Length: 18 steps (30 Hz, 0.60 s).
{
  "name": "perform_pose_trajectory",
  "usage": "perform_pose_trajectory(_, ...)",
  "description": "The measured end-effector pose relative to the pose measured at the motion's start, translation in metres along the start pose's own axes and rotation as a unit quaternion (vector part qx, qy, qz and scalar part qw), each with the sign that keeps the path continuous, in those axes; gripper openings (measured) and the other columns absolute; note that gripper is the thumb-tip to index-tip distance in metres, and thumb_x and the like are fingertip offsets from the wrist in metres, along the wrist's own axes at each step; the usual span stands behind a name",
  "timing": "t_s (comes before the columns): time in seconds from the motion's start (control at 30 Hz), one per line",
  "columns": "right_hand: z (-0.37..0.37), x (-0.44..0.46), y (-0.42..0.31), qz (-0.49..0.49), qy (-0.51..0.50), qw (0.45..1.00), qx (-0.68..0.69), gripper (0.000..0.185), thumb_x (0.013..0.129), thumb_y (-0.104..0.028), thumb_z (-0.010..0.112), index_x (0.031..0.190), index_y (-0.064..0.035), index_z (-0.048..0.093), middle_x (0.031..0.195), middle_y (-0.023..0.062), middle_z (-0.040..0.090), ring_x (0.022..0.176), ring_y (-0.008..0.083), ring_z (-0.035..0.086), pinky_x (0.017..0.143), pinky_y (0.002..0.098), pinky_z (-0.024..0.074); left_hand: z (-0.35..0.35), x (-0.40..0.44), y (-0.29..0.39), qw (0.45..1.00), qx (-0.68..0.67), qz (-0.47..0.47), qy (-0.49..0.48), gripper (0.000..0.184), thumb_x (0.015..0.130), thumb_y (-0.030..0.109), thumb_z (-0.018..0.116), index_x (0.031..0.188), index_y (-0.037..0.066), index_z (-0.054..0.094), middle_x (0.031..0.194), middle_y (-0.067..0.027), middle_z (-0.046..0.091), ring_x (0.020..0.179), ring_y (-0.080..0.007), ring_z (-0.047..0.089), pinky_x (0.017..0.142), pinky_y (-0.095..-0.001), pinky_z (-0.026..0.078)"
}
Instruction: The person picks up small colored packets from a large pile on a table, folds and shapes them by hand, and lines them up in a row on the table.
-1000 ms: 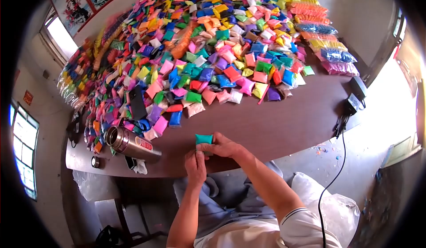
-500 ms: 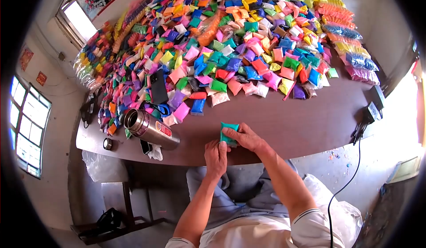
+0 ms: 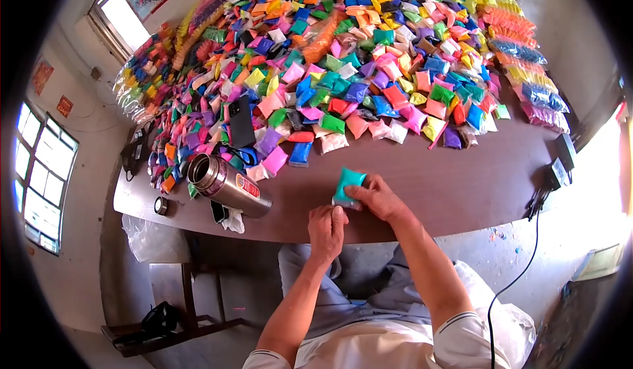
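A teal plastic packet (image 3: 349, 180) is held up over the near edge of the table, its lower edge clear and wrinkled. My right hand (image 3: 377, 199) grips it from the right, thumb lying across its front. Just below the packet's lower left corner is my left hand (image 3: 325, 232), closed with thumb against the curled fingers. Whether those fingers pinch the packet's edge or something else is hidden.
A large heap of colourful packets (image 3: 356, 92) covers the table's far side. To the left stand an open steel flask (image 3: 237, 191), its cap (image 3: 161, 205) and a black phone (image 3: 242, 122). A power adapter (image 3: 557, 171) with cables sits at the right edge.
The teal packet has tilted, its top leaning right, and more of its face shows. My left hand has shifted from its lower edge to just beneath its corner. The view has moved slightly.
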State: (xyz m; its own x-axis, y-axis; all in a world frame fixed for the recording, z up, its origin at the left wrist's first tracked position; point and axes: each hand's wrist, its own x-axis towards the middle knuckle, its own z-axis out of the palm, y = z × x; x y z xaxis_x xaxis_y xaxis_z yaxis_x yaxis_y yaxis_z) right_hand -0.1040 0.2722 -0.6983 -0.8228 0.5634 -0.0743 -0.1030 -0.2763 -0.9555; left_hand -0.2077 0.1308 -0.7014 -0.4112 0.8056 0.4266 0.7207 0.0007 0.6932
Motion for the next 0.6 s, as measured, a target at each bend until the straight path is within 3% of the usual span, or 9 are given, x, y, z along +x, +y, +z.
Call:
perform_pose_trajectory(0.17,0.010,0.000,-0.008,0.028,0.055,0.977,0.205,0.024,0.094,-0.027,0.064,0.100,-0.0034,0.062,0.079,0.0003,0.061,0.068,0.0078,0.054,0.058,0.0233,0.0424,0.005,0.000,-0.003,0.997,0.051,0.047,0.022,0.042,0.101,0.025,0.042,0.066,0.006,0.058,0.073,-0.0068,0.062,0.077,-0.0285,0.058,0.079,-0.0411,0.041)
perform_pose_trajectory(0.27,-0.001,0.004,0.007,-0.014,-0.018,0.996,0.081,0.022,0.094,-0.026,0.063,0.097,-0.0041,0.063,0.079,-0.0009,0.061,0.069,0.0075,0.055,0.059,0.0235,0.0425,0.002,0.000,0.000,0.999,0.027,0.037,0.019,0.041,0.100,0.025,0.043,0.067,0.006,0.058,0.073,-0.0073,0.062,0.076,-0.0292,0.058,0.080,-0.0409,0.040)
perform_pose_trajectory(0.37,-0.002,-0.001,0.007,-0.029,-0.025,0.999,0.026,0.021,0.093,-0.024,0.064,0.096,-0.0040,0.064,0.079,-0.0020,0.062,0.071,0.0067,0.055,0.061,0.0239,0.0431,-0.001,-0.001,-0.002,1.000,-0.005,0.012,0.006,0.041,0.100,0.027,0.044,0.068,0.005,0.059,0.074,-0.0085,0.062,0.078,-0.0303,0.058,0.080,-0.0412,0.040)
perform_pose_trajectory(0.6,0.002,-0.005,-0.001,-0.020,-0.055,0.998,0.025,0.021,0.091,-0.023,0.068,0.100,-0.0040,0.065,0.082,-0.0018,0.064,0.076,0.0068,0.058,0.069,0.0236,0.0470,-0.002,-0.002,-0.001,0.999,-0.032,0.003,0.005,0.042,0.100,0.029,0.044,0.069,0.005,0.059,0.074,-0.0100,0.062,0.081,-0.0312,0.058,0.080,-0.0425,0.040)
